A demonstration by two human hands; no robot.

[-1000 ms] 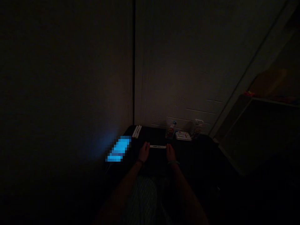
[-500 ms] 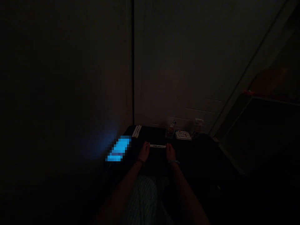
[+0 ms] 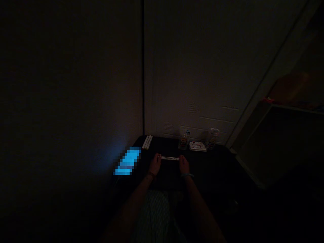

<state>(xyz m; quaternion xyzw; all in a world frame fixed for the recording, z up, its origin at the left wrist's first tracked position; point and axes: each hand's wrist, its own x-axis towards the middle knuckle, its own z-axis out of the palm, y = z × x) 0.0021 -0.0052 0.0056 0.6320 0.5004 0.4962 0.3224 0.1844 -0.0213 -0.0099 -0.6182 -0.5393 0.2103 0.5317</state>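
A white marker [image 3: 170, 158] with dark print lies level between my two hands, over the dark table [image 3: 210, 172]. My left hand [image 3: 155, 163] is closed on its left end, and my right hand [image 3: 184, 164] is closed on its right end. Farther back on the left, a few white markers [image 3: 147, 142] lie side by side. Behind my right hand a stack of white markers [image 3: 197, 146] sits between a clear package [image 3: 184, 140] and another clear package [image 3: 213, 137]. The scene is very dark, so fine detail of the fingers is hard to see.
A brightly lit, pixelated blue screen [image 3: 128, 161] is at the table's left edge. Walls rise behind the table and along its left side. To the right stands a dark shelf [image 3: 293, 105] with reddish things on it.
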